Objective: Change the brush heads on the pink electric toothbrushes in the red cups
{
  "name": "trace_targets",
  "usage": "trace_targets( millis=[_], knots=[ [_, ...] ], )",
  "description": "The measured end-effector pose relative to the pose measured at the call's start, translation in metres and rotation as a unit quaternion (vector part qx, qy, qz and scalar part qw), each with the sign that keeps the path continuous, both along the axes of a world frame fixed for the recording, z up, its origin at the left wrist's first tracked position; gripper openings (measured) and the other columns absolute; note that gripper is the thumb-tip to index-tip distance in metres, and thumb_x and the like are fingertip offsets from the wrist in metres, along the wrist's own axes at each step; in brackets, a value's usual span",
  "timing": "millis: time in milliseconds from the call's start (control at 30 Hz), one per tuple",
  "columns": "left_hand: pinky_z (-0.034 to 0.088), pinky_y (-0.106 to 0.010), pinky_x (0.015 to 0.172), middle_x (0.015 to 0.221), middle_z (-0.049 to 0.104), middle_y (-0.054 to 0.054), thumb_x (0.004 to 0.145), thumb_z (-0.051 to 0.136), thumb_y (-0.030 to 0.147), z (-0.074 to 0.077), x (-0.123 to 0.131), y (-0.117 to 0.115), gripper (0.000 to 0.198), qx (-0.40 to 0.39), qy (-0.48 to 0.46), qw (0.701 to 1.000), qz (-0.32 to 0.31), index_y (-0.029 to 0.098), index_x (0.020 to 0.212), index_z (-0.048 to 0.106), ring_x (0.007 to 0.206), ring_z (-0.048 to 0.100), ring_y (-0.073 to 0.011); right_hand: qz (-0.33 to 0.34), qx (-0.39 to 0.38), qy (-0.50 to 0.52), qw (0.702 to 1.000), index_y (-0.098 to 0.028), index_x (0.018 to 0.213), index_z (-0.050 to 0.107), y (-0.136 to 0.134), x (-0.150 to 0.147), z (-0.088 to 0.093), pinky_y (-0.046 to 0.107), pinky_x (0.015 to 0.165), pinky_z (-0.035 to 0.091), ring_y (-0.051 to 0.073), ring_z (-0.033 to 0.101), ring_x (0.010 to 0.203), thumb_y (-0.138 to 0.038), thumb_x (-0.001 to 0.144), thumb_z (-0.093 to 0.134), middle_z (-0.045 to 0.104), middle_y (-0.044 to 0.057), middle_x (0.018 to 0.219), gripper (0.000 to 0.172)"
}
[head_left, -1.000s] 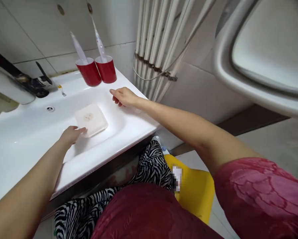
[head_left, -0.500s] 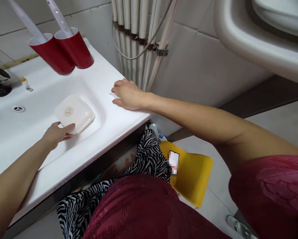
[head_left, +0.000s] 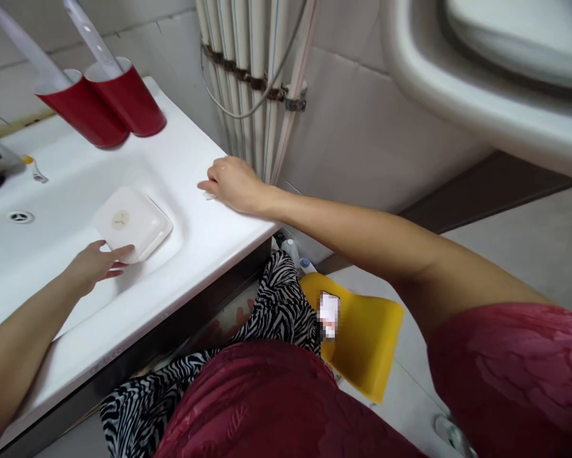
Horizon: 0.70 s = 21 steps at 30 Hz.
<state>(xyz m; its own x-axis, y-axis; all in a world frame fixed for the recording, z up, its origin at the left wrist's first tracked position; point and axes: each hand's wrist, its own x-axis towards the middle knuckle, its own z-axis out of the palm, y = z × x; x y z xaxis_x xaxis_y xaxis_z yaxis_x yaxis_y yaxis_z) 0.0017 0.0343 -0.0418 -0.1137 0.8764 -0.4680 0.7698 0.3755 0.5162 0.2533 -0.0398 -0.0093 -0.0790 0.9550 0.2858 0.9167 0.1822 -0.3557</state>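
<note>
Head: left hand (head_left: 92,266) palm-down at dish (head_left: 133,222)

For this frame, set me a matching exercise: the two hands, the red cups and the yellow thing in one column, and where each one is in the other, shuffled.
1 left hand
2 right hand
3 red cups
4 yellow plastic object

A on the floor beside the sink
B flat on the sink's rim, near the pipes
C at the near edge of the white dish
D at the back of the sink, a toothbrush in each

Pairs: 1-C, 2-B, 3-D, 4-A
</note>
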Motion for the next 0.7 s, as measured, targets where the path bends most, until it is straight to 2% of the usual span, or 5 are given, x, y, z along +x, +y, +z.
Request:
trace_targets(
  millis=[133,233,300,500,700],
  knots=[
    [0.039,-0.035,0.068,0.115,0.036,-0.016,0.055,0.056,0.035,0.015,0.006,-0.006,0.072,0.107,0.009,0.994,-0.010,0.014,0.116,0.023,0.093,0.044,-0.0257,0.018,0.001,0.016,1.000,-0.013,0.088,0.054,0.003,-0.004,0.020,0.035,0.075,0.033,0.021,0.047,0.087,-0.038,0.069,0.043,0.055,0.010,0.088,0.034],
    [0.039,-0.030,0.071,0.112,0.039,-0.014,0.059,0.050,0.033,0.026,0.013,-0.011,0.060,0.209,-0.139,0.968,0.009,0.015,0.111,0.029,0.090,0.047,-0.0198,-0.040,-0.003,0.049,0.998,-0.019,0.097,0.049,0.028,-0.006,0.039,0.029,0.081,0.030,0.017,0.044,0.093,-0.037,0.067,0.046,0.051,0.007,0.099,0.035],
    [0.038,-0.028,0.072,0.109,0.041,-0.012,0.059,0.048,0.033,0.026,0.015,-0.012,0.056,0.247,-0.203,0.947,-0.015,0.015,0.109,0.030,0.087,0.048,-0.0165,-0.063,0.022,0.043,0.997,-0.017,0.102,0.045,0.056,-0.009,0.051,0.029,0.081,0.030,0.018,0.041,0.096,-0.034,0.069,0.044,0.048,0.009,0.102,0.037],
    [0.038,-0.027,0.065,0.095,0.048,-0.010,0.059,0.047,0.033,0.005,0.002,-0.008,0.047,0.209,-0.170,0.962,-0.041,0.013,0.101,0.039,0.070,0.050,-0.0146,-0.148,0.055,0.041,0.987,-0.017,0.111,0.035,0.141,-0.029,0.073,0.030,0.078,0.032,0.021,0.041,0.097,-0.033,0.068,0.045,0.042,0.013,0.105,0.047],
    [0.037,-0.024,0.064,0.091,0.050,-0.009,0.061,0.044,0.028,0.001,-0.002,0.005,0.039,0.186,-0.171,0.967,-0.023,0.013,0.097,0.042,0.069,0.050,-0.0135,-0.168,0.030,0.032,0.985,-0.015,0.092,0.051,0.178,-0.048,0.068,0.027,0.065,0.038,0.019,0.051,0.077,-0.033,0.063,0.049,0.050,0.011,0.090,0.034]
  ],
)
